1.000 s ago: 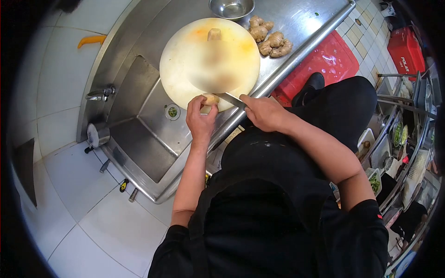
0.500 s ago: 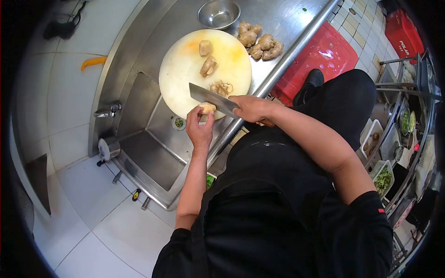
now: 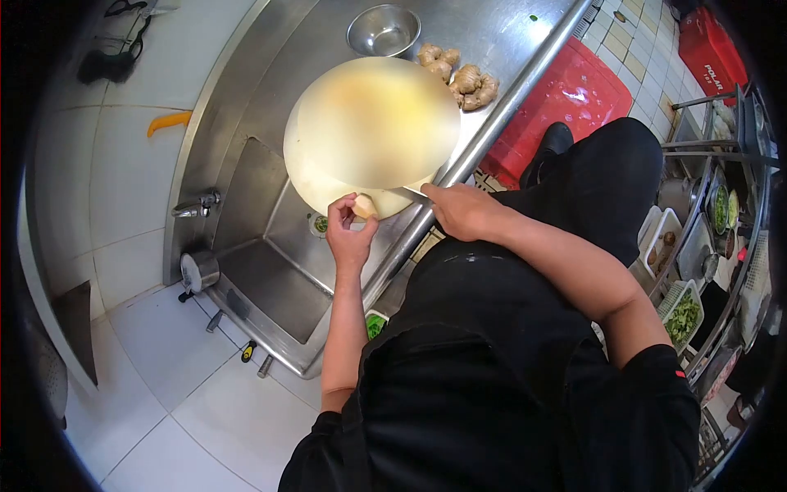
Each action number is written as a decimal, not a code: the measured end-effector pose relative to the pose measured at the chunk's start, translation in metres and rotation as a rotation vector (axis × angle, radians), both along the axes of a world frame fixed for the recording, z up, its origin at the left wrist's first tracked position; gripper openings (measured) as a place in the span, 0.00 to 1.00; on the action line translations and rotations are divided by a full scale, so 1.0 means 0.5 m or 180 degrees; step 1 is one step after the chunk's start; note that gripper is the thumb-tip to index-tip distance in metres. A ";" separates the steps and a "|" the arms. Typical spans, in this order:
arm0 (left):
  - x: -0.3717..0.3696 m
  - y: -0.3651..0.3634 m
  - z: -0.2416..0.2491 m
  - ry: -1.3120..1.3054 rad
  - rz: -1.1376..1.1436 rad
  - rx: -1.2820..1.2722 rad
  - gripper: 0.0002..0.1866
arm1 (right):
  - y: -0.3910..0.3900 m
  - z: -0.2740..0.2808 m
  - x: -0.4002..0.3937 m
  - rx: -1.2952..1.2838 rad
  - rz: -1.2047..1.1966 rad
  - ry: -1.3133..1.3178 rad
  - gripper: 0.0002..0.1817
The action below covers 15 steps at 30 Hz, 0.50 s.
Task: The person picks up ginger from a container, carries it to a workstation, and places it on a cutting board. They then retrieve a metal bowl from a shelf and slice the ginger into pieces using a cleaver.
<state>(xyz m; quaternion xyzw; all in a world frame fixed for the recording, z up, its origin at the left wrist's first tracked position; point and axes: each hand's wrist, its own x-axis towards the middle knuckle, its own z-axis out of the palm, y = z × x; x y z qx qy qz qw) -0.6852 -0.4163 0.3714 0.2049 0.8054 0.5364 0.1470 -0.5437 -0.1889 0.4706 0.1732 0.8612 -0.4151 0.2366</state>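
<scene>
One round board, upper centre, mostly blurred. Right hand slants leftward at mid-frame, fingers clenched round one knife. Left hand points upward, thumb and fingers pinching. Two ginger roots, upper centre. One ginger piece, mid-frame, in left-hand pinch.

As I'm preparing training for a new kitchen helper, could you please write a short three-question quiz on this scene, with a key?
1. What does the left hand hold?
2. True or false: the round silver metal bowl stands on the round white cutting board.
3. The knobbly brown ginger roots lie on: (a) the red plastic lid; (b) the grey steel counter; (c) the tiled floor.

Key:
1. A small pale-yellow piece, apparently peeled ginger.
2. False; it stands on the counter.
3. b
</scene>
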 end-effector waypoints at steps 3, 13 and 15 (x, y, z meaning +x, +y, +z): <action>-0.004 -0.023 -0.006 -0.0363 -0.0074 0.0309 0.27 | 0.004 0.007 0.020 0.0282 0.0174 0.0177 0.21; 0.020 -0.013 0.003 0.0059 0.0273 -0.0007 0.25 | -0.025 0.016 0.066 0.0835 0.0589 0.0811 0.18; 0.024 -0.006 0.006 0.0075 0.0308 -0.0008 0.25 | -0.026 0.020 0.066 0.0883 0.0677 0.0869 0.22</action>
